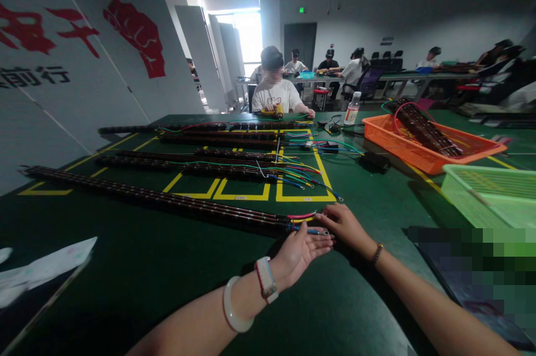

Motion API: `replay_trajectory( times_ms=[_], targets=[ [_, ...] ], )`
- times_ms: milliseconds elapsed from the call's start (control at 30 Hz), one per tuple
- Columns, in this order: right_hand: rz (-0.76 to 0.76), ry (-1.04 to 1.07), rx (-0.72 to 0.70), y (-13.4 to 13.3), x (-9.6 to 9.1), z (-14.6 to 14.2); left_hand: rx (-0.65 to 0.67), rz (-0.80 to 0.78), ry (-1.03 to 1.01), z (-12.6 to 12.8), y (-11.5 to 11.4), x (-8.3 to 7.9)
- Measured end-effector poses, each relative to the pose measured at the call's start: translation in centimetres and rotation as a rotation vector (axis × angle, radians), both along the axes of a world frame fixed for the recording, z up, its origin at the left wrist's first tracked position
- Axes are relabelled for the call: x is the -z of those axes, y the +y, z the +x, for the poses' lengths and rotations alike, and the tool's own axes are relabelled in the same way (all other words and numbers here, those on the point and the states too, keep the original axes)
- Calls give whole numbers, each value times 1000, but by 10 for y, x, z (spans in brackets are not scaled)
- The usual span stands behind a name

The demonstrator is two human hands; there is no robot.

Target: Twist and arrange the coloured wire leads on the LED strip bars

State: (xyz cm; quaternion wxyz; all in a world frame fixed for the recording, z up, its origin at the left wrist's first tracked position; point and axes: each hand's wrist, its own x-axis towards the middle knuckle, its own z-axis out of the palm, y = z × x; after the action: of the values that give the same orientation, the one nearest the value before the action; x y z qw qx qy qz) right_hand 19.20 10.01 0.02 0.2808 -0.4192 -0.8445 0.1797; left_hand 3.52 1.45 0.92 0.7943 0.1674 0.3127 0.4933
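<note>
A long dark bundle of rods or tubes [180,200] lies across the near part of the table, its wire ends toward my hands. Palm up, my left hand [301,253] has its fingers stretched out under the wire ends. A blue wire [310,231] with a metal ring terminal [325,232] rests over those fingers, by the thumb. My right hand [345,225] is closed, fingertips pinched at the tip of a yellow wire [304,220]. Just above that runs a red wire [300,215]. The exact contact at the right fingertips is partly hidden.
Several similar bundles [188,167] lie farther back over yellow tape frames [243,198]. At right stand an orange basket [422,163] holding another bundle and a green basket [486,191]. A bottle [352,109] and a black box [374,162] are nearby. A person [274,91] sits opposite.
</note>
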Motion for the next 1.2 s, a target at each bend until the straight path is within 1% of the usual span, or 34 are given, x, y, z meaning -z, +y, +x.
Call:
replay_trajectory(
  times_ms=[67, 133, 233, 433, 533, 600, 700, 767, 867, 933, 1000, 1067, 1133, 1200],
  targets=[
    [-44, 11, 27, 3, 2, -4, 18, -7, -8, 0, -1, -1],
    [-55, 9, 45, 6, 3, -6, 30, -28, -15, 0, -1, -2],
    [-33, -14, 65, 13, 4, -9, 41, -45, -24, 0, -1, -4],
    [61, -59, 109, 25, 2, -15, 2, -31, -20, -1, 0, -7],
    [106, -52, 108, 25, 2, -15, -12, -36, -29, -1, 1, -7],
    [102, -55, 87, 22, 2, -13, -17, -31, -38, -1, 1, -6],
    [97, -98, 51, 16, 5, -9, -15, -23, -48, -1, 2, -3],
    [122, -142, 31, 12, 5, -6, -10, -17, -57, -1, 2, -1],
    [205, -170, 73, 3, 1, 0, 10, -14, -62, -1, 3, 3],
    [308, -174, 85, -3, -4, 3, 14, -9, -67, -1, 4, 6],
    [441, -181, 36, -10, -10, 5, 8, 1, -95, -1, 4, 7],
    [554, -185, -47, -15, -14, 6, -17, 10, -143, 0, 4, 7],
    [618, -196, -127, -18, -15, 4, -40, 8, -176, 0, 3, 7],
    [637, -218, -181, -18, -14, 1, -46, 0, -170, 0, 3, 7]
  ],
)
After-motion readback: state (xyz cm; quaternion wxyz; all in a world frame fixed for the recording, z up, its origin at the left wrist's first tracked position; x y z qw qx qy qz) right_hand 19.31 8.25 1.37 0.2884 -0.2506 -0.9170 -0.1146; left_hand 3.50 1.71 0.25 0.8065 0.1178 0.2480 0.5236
